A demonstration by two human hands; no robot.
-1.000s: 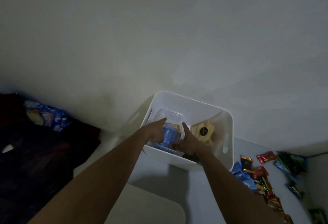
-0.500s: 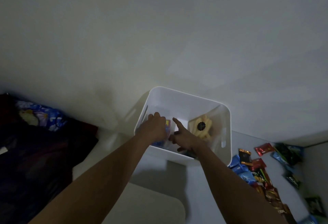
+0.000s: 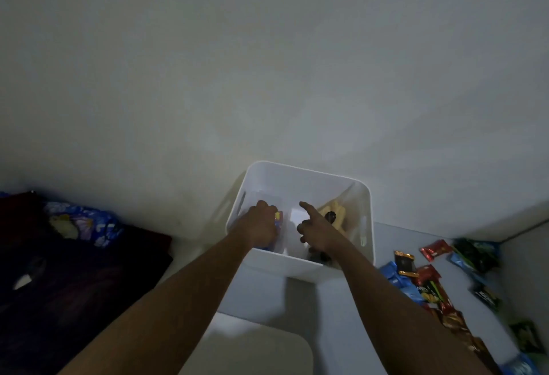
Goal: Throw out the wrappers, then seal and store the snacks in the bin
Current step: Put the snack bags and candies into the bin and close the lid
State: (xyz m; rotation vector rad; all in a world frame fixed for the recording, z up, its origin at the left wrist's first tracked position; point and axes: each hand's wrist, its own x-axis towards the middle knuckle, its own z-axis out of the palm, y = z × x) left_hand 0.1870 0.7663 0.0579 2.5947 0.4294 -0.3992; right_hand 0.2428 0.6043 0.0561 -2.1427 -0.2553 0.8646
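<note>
A white plastic bin (image 3: 364,196) stands on the pale table against the wall. Both my hands reach into it. My left hand (image 3: 261,226) is closed over a clear bag with blue snack packets (image 3: 278,220), pressing it against the bin's left side. My right hand (image 3: 316,230) has let go of the bag; its index finger points up and the other fingers are loosely curled. A clear bag of yellow snacks with a dark clip (image 3: 332,216) leans in the bin's right half.
Several loose snack packets (image 3: 427,282), blue, red and green, lie scattered on the table to the right. A dark cloth with a blue patterned bag (image 3: 89,226) sits at the left. A white rounded lid or seat (image 3: 255,348) lies below the bin.
The bag of blue snacks has gone down into the bin's left side under my left hand. My right hand released it and moved a little to the right.
</note>
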